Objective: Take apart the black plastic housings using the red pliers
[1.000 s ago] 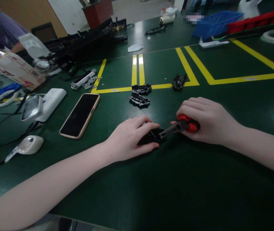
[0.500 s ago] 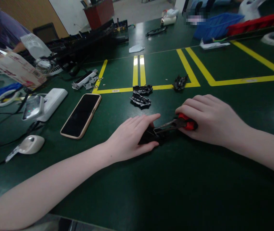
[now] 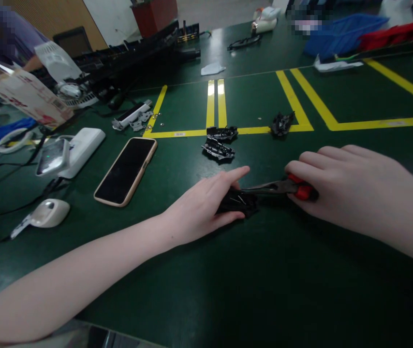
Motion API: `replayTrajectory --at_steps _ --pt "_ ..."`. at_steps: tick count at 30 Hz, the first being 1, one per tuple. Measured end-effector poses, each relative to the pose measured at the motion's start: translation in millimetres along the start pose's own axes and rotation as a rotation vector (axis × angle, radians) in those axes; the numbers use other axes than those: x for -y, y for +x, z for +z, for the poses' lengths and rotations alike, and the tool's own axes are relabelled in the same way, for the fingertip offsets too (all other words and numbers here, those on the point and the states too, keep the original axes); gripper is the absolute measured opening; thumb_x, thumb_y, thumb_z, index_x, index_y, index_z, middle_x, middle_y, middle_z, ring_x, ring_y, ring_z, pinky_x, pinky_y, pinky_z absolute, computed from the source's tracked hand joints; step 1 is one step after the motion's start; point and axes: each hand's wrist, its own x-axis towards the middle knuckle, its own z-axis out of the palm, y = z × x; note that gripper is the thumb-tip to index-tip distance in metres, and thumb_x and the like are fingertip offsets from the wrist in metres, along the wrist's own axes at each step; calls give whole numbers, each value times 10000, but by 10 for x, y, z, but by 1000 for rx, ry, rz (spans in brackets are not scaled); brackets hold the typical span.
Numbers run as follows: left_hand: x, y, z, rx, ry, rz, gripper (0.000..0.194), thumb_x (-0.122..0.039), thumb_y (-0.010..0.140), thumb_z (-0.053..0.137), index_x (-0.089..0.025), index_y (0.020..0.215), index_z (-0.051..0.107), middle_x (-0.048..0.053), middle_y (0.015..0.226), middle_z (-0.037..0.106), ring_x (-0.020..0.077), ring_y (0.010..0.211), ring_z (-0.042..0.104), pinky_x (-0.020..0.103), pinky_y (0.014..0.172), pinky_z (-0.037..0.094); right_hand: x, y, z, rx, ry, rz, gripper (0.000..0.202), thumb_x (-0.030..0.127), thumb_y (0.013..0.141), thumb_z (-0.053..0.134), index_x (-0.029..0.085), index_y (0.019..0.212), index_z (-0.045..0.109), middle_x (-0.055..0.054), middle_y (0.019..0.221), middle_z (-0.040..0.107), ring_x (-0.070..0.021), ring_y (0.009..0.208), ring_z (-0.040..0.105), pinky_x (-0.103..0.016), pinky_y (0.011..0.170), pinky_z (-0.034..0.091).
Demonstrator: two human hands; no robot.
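My left hand [image 3: 206,203] presses a black plastic part [image 3: 241,203] onto the green table, thumb on the near side and fingers on the far side. A few thin shiny bits show on the part, too small to make out. My right hand [image 3: 340,179] is wrapped round the red handles of long-nose pliers [image 3: 272,187]. Their jaws point left and reach the far edge of the part; whether they grip anything there I cannot tell. Just beyond, two black parts with metal pieces [image 3: 219,150] lie close together. Another black part [image 3: 282,123] sits on the yellow tape.
A phone [image 3: 125,171] lies left of my forearm, with a white power bank [image 3: 85,152] and a cream-coloured device [image 3: 50,212] farther left. Small metal pieces [image 3: 143,118] lie beyond the phone. Blue bin [image 3: 340,36] at back right; a person [image 3: 14,34] at back left.
The pliers and my right hand have shifted right, and the pliers lie more level. My left hand stays on the part. The whole view has moved slightly.
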Motion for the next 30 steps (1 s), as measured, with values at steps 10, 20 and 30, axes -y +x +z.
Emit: replayTrajectory --at_steps 10,20,30 --pt "3 -6 6 12 -18 -7 695 -211 887 700 -132 1450 299 102 1210 582 198 1061 613 328 908 563 10 13 -45 13 8 10 84 267 746 483 194 705 471 -47 681 521 -180 568 480 -312 545 380" --pt "-9 14 -11 4 34 -58 736 -322 880 712 -149 1467 303 141 1340 515 264 1194 553 436 1002 515 -80 -1 22 63 42 82 115 311 734 505 200 712 486 -37 671 519 -173 566 464 -309 551 355" --pt "-2 25 -8 -19 64 -60 621 -197 921 639 -147 1446 311 103 1185 589 234 1105 570 435 974 515 -98 0 -12 65 8 51 138 316 795 477 192 751 519 -58 734 556 -205 649 520 -340 617 406"
